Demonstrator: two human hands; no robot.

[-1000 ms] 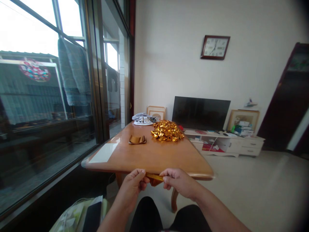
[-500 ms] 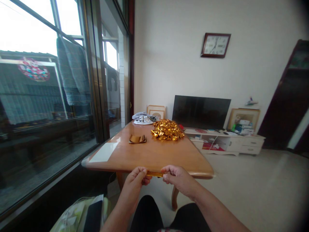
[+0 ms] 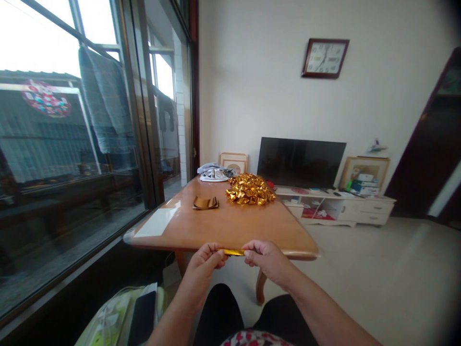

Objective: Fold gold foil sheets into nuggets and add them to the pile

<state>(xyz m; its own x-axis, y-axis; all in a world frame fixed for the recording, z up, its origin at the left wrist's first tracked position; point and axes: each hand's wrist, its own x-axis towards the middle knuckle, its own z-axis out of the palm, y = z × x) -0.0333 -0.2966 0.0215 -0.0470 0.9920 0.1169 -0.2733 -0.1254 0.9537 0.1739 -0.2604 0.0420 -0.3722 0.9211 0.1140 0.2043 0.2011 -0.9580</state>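
Both hands are up at the near edge of the worktop [image 3: 223,226], pinching a strip of gold foil [image 3: 234,252] between them: the left hand [image 3: 205,262] clamps one end, the right hand [image 3: 264,259] the other, knuckles close together. Farther back on the wood sits a heap of folded gold pieces [image 3: 250,189], with a small stack of gold sheets [image 3: 205,203] just to its left.

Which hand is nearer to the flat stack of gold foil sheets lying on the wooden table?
Left. The left hand is nearly straight in front of the flat stack of gold foil sheets; the right hand is farther to the right. Both pinch a folded gold foil strip.
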